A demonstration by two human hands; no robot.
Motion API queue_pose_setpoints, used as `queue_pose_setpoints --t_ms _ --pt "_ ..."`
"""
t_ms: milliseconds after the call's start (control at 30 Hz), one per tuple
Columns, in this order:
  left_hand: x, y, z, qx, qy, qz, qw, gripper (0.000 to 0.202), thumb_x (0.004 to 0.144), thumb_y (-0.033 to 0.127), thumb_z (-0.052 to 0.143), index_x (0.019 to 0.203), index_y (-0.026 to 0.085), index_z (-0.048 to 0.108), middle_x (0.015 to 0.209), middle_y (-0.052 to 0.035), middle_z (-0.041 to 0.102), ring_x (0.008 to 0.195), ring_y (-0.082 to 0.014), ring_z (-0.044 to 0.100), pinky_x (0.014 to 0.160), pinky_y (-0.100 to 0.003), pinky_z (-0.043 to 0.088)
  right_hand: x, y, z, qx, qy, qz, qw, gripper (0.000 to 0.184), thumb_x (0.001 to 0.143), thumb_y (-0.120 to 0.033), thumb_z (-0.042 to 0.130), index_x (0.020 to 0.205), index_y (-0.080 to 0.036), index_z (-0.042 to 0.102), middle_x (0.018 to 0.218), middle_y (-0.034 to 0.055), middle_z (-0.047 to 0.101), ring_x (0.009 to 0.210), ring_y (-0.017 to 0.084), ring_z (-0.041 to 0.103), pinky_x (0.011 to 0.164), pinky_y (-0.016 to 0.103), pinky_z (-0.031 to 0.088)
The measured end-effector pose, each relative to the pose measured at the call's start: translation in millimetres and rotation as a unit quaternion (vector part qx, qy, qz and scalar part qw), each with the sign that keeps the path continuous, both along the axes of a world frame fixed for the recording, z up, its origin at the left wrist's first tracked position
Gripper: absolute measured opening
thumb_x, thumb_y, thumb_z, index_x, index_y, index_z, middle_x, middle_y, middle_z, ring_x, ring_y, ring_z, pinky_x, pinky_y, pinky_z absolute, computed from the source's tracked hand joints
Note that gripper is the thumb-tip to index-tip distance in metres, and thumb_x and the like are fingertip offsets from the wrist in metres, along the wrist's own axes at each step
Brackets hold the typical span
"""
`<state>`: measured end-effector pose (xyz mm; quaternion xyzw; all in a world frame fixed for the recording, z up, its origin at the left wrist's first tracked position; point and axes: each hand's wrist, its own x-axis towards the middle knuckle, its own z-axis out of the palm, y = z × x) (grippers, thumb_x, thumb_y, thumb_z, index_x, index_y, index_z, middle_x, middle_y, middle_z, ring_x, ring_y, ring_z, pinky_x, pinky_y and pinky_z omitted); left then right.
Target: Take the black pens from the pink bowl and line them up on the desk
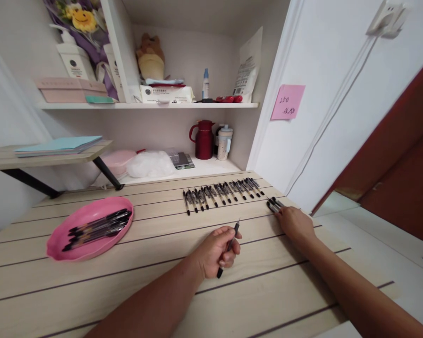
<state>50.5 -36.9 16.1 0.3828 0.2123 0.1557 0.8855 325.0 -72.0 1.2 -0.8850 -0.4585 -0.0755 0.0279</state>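
Observation:
My left hand (220,251) is closed around an uncapped black pen (236,228), whose bare tip points up and away from me. To the right, my right hand (298,227) reaches down to the table, its fingers pinched at a small cluster of black pen caps (274,203). Its fingertips are partly hidden, but they seem to grip a cap. Beyond my hands, several pens (216,195) lie side by side in a slanting row. At the left, a pink oval tray (56,249) holds a heap of black pens (98,228).
The striped wooden tabletop (155,272) meets a white shelf unit at the back. A dark red jug (204,140) and a speckled cup (224,142) stand there, beside a white plastic bag (151,164). A small raised stand (91,155) with blue paper is at the left.

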Motion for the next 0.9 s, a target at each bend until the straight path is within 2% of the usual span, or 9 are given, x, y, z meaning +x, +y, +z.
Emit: queue_pose_setpoints --t_ms 400,567,733,833,867,900 --pt "0 0 0.9 -0.005 0.003 0.002 1.000 0.021 0.076 0.036 0.054 0.083 0.017 0.051 0.055 0.0029 0.052 0.032 -0.0005 0.026 0.034 -0.015 0.010 -2 -2 2.1 -0.005 -0.012 -0.006 1.000 0.035 0.084 -0.036 0.037 0.086 -0.012 0.063 0.091 0.0173 0.063 0.080 0.025 0.061 0.062 0.032 0.041" --pt "0 0 1.1 -0.006 0.002 0.002 1.000 0.021 0.076 0.036 0.054 0.084 0.017 0.051 0.055 0.0032 0.052 0.032 -0.0005 0.026 0.034 -0.015 0.010 -2 -4 1.0 0.000 -0.018 0.003 1.000 0.035 0.084 -0.036 0.036 0.085 -0.012 0.062 0.090 0.0163 0.064 0.081 0.025 0.061 0.062 0.031 0.041" --pt "1 -2 1.1 -0.012 -0.003 0.019 1.000 0.023 0.075 0.037 0.056 0.083 0.016 0.052 0.056 0.0029 0.052 0.032 -0.0008 0.029 0.034 -0.014 0.012 -8 -12 13.0 0.034 -0.014 0.002 0.999 0.029 0.082 -0.035 0.041 0.080 -0.014 0.061 0.087 0.0155 0.064 0.078 0.025 0.061 0.059 0.030 0.039" --pt "4 -4 0.9 -0.032 -0.018 0.084 0.996 0.022 0.073 0.034 0.060 0.082 0.016 0.052 0.058 0.0022 0.053 0.038 -0.0032 0.039 0.036 -0.015 0.024 -38 -22 24.8 0.090 0.061 0.033 0.994 0.027 0.080 -0.035 0.042 0.069 -0.017 0.059 0.073 0.0113 0.064 0.068 0.021 0.059 0.056 0.028 0.037" --pt "5 -5 0.8 -0.045 -0.032 0.109 0.992 0.021 0.072 0.032 0.061 0.082 0.016 0.052 0.060 0.0015 0.054 0.042 -0.0045 0.044 0.040 -0.016 0.031 -53 -27 27.4 0.104 0.123 0.071 0.984 0.028 0.080 -0.036 0.042 0.065 -0.017 0.057 0.067 0.0086 0.063 0.063 0.018 0.058 0.054 0.026 0.036" --pt "6 -6 0.8 -0.058 -0.050 0.132 0.988 0.019 0.072 0.029 0.062 0.082 0.016 0.052 0.063 0.0006 0.055 0.047 -0.0059 0.048 0.045 -0.018 0.037 -70 -31 28.9 0.103 0.216 0.121 0.963 0.030 0.080 -0.037 0.042 0.062 -0.018 0.056 0.062 0.0055 0.062 0.057 0.015 0.055 0.052 0.024 0.036"
